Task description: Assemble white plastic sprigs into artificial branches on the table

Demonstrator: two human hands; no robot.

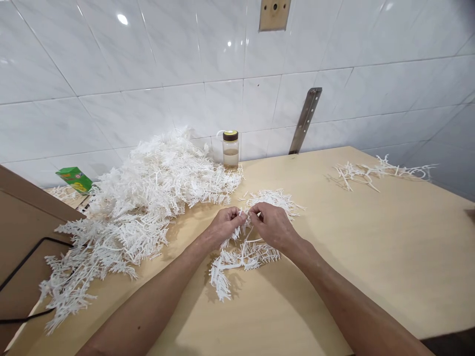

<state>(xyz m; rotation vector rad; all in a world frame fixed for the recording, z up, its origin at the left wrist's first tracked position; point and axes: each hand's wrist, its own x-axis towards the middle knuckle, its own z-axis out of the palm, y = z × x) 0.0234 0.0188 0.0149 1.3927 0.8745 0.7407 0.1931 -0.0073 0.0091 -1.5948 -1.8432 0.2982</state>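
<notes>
A white plastic branch (243,259) with many short bristly twigs hangs or lies below my hands, over the middle of the table. My left hand (227,222) is closed in a pinch on the upper part of this branch. Close beside it, my right hand (272,225) pinches with thumb and forefinger at the same spot; what sits between those fingertips is too small to make out. Just behind my hands lies a small heap of loose white twig pieces (276,199).
A large pile of white bristly branches (156,173) covers the table's left side. Behind it stand a brown-lidded jar (230,151) and a green box (75,180). Bare white stems (371,171) lie at the far right. A metal bracket (306,120) leans on the tiled wall.
</notes>
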